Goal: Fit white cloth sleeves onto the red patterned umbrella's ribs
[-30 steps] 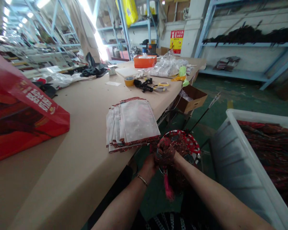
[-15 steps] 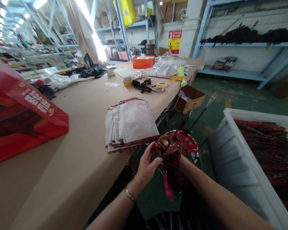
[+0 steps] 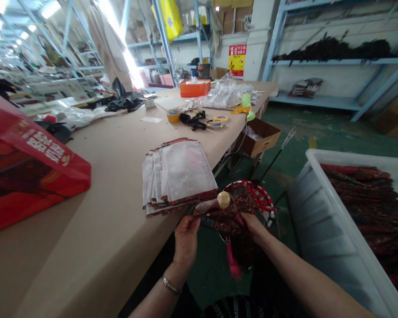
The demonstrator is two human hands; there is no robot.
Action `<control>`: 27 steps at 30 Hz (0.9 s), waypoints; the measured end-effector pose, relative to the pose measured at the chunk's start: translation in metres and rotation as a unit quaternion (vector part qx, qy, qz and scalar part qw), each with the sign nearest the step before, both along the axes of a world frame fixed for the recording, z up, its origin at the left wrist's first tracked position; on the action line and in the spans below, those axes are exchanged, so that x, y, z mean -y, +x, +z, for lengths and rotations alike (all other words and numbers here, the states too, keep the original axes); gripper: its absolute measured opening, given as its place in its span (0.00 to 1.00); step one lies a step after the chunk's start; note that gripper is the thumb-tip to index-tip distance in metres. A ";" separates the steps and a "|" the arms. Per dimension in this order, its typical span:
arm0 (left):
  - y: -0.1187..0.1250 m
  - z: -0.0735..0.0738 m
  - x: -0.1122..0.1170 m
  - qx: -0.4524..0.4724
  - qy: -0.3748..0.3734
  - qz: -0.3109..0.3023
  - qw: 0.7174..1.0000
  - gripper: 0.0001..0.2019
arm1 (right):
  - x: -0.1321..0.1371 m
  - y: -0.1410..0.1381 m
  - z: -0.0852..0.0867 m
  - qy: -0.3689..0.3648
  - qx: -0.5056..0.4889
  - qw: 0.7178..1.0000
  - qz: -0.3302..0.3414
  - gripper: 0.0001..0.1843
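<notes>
My left hand (image 3: pixel 187 233) and my right hand (image 3: pixel 254 227) each grip one side of a dark red patterned fabric piece (image 3: pixel 224 217), stretched between them just off the table's edge. A pale round knob (image 3: pixel 223 199) pokes up at the top of the fabric. A pink tassel (image 3: pixel 232 261) hangs down under it. Both hands are closed on the cloth. A fanned stack of clear bags with red edging (image 3: pixel 177 174) lies on the table right beside my left hand.
The brown table (image 3: pixel 112 150) carries a red bag (image 3: pixel 29 163) at left, tape rolls (image 3: pixel 173 116), an orange box (image 3: pixel 194 88) and plastic packets far back. A red stool (image 3: pixel 257 198) stands below. A white bin (image 3: pixel 321 207) of dark red fabric items is on the right.
The hands were bunched around the fabric a second ago. They have since moved apart, spreading the fabric sideways, and the pale knob has come into view on top.
</notes>
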State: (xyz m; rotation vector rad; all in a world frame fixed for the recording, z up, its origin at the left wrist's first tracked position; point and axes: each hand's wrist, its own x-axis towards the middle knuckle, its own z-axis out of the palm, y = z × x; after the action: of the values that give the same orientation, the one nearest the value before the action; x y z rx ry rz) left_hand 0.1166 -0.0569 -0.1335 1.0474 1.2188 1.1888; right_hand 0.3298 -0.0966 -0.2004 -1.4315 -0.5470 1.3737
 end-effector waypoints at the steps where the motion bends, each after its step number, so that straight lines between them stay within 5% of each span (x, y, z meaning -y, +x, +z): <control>1: -0.004 0.001 0.002 -0.011 -0.001 -0.004 1.000 0.09 | 0.004 0.004 -0.003 -0.001 0.020 1.000 -0.016 0.12; 4: -0.010 0.022 0.002 -0.038 0.048 -0.044 0.997 0.06 | 0.010 0.012 0.008 0.057 0.095 0.994 -0.017 0.17; 8: -0.007 0.072 -0.006 -0.052 0.157 -0.105 0.981 0.03 | -0.001 0.013 0.057 0.194 0.126 0.966 0.114 0.36; 12: -0.003 0.113 -0.017 0.023 0.224 -0.125 0.966 0.05 | -0.023 0.009 0.111 0.256 0.047 0.939 0.226 0.26; 15: -0.006 0.122 -0.019 0.060 0.213 -0.123 0.967 0.07 | -0.033 0.010 0.130 0.264 0.054 0.932 0.241 0.17; 18: -0.005 0.102 -0.013 0.049 0.134 -0.160 0.977 0.15 | -0.031 0.015 0.117 0.236 0.072 0.950 0.193 0.13; 21: 0.003 0.058 -0.007 0.043 0.053 -0.235 0.970 0.24 | -0.020 0.019 0.079 0.191 0.113 0.964 0.148 0.10; 24: 0.013 0.015 -0.007 -0.045 0.026 -0.218 0.974 0.12 | -0.008 0.022 0.038 0.142 0.178 0.966 0.122 0.09; 27: 0.017 -0.005 -0.014 -0.103 0.014 -0.181 0.978 0.05 | -0.002 0.022 0.018 0.118 0.212 0.964 0.108 0.11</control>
State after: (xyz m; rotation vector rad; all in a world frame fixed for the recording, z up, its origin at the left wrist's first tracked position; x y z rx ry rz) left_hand 0.1334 -0.0432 -0.1386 1.3737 1.1089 0.8317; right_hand 0.3520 -0.0945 -0.1824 -1.5041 -1.1345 1.1184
